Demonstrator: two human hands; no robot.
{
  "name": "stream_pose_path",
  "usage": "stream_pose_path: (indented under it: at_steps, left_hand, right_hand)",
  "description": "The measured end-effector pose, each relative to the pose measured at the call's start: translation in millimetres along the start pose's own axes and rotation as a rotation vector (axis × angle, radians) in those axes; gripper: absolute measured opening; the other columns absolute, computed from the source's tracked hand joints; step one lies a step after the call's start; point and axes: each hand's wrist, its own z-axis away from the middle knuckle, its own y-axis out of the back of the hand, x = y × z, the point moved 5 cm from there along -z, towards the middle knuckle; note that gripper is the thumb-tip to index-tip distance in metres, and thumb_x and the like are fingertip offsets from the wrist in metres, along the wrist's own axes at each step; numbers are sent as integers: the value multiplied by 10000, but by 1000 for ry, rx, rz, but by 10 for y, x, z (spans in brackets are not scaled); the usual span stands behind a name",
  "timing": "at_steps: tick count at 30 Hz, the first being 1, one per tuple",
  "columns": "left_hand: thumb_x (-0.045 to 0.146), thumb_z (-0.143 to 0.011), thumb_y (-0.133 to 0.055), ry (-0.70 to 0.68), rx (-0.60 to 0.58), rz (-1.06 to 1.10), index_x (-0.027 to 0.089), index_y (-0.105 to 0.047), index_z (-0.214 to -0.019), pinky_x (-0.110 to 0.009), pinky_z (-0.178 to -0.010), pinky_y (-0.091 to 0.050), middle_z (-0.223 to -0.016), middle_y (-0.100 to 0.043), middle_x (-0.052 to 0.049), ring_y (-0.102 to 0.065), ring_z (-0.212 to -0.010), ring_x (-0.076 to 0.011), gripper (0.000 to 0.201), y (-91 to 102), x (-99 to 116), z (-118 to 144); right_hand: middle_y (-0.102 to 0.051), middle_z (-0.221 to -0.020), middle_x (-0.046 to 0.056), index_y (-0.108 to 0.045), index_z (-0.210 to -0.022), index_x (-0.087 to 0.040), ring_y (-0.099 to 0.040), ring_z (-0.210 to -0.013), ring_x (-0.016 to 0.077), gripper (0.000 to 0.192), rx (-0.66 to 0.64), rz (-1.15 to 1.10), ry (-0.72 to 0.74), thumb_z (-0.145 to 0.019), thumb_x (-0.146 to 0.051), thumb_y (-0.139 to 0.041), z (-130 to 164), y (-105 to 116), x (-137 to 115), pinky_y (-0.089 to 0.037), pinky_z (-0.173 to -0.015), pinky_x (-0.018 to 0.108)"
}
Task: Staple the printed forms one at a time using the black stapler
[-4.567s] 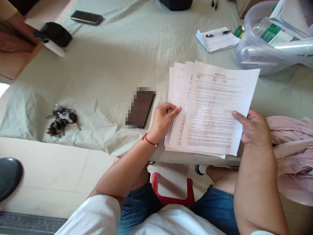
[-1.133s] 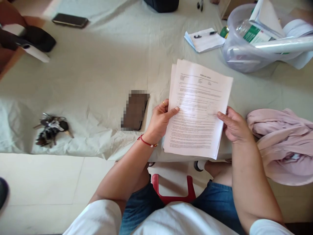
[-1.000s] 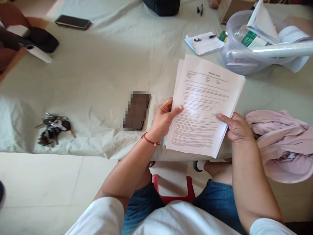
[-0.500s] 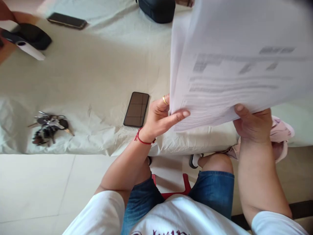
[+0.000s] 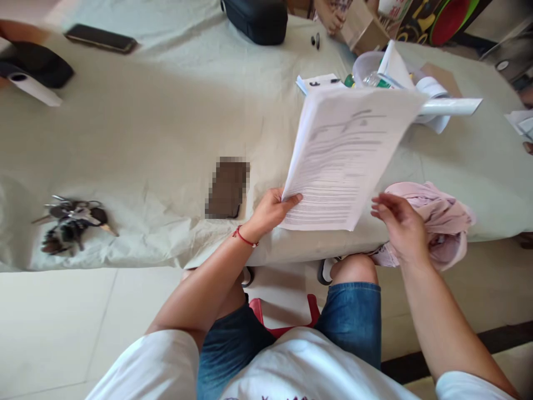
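Bunch of keys point(image 5: 70, 222) at the table's left edge, dark phone point(image 5: 227, 188) beside it, left hand point(image 5: 270, 210) pinching the lower corner of a raised sheaf of printed papers point(image 5: 347, 158), right hand point(image 5: 397, 225) loose-fingered, empty, just beside the sheaf, over pink cloth point(image 5: 437, 214)

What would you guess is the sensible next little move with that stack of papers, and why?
Probably bring the right hand back onto the papers' free edge. Only the left hand pinches the stack, at its lower left corner, and the sheets stand tilted up off the cloth-covered table. The right hand hovers open just beside the lower right corner, touching nothing, so a second grip would likely steady them.
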Motion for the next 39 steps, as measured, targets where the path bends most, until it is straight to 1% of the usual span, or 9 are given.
stream_pose_path:
  at_steps: [3,5,8,11,21,24,29,35,39]
  left_hand:
    - [478,-745,-975,125,27,195,183,-867,-1068,-583,-1166,-596,-1155,-886,-127,-798,-1228,-412,450,-2,-44,25]
    - [407,-689,-1018,197,45,283,187,-870,-1093,-587,-1194,-588,-1229,-878,-140,-793,-1263,-413,483,-8,-72,57]
    - [349,-680,-1027,276,40,336,187,-871,-1099,-586,-1207,-590,-1293,-863,-149,-787,-1296,-408,475,-47,-111,105]
    - [335,-695,-1017,318,2,332,184,-870,-1081,-595,-1184,-610,-1267,-869,-155,-796,-1279,-411,440,-94,-141,123]
    - [261,-711,-991,338,35,330,170,-863,-1060,-615,-1187,-617,-1303,-856,-173,-786,-1303,-423,383,-75,-152,76]
    - [242,-721,-983,327,29,316,167,-860,-1070,-632,-1206,-603,-1302,-855,-174,-788,-1300,-425,377,-74,-151,82]
    - [222,-728,-971,346,48,327,167,-861,-1032,-604,-1194,-618,-1280,-864,-165,-793,-1294,-416,328,-58,-171,85]
    - [232,-706,-985,346,27,322,174,-864,-1025,-600,-1170,-631,-1261,-870,-156,-796,-1280,-417,346,-71,-185,99]
    - [245,-696,-986,333,28,322,181,-859,-1022,-605,-1164,-631,-1253,-871,-158,-799,-1272,-422,356,-74,-207,110]
  right_hand:
    - [-847,-1214,128,-806,-1233,-233,-830,-1055,293,373,2,402,23,-1039,-522,-670,563,320,240,-678,-1033,522]
    - [-832,-1279,155,-832,-1200,-233,-802,-1207,339,364,-101,563,160,-1054,-492,-621,1048,410,370,-647,-1105,544]
    - [-789,-1428,153,-806,-1357,-249,-790,-1264,339,399,-188,723,207,-1109,-417,-541,1692,476,545,-660,-1090,522]
    - [-755,-1494,143,-763,-1468,-280,-782,-1280,335,423,-193,808,195,-1123,-389,-544,2036,519,574,-667,-1068,501]
    - [-799,-977,98,-846,-1096,-276,-724,-866,281,262,-280,791,279,-1079,-441,-643,1786,638,471,-631,-833,440]
    - [-756,-956,89,-802,-982,-269,-740,-862,266,263,-403,749,197,-1060,-441,-620,1684,639,478,-632,-830,423]
    - [-770,-1179,100,-723,-970,-270,-801,-885,211,260,-645,631,9,-1075,-405,-528,1725,687,418,-628,-807,345]
    - [-708,-753,6,-564,-866,-287,-714,-699,226,277,-794,669,-270,-1058,-467,-477,1799,722,416,-551,-711,332]
    - [-699,-679,53,-488,-738,-286,-720,-678,275,460,-839,806,-404,-1067,-581,-361,2164,654,341,-496,-682,361]
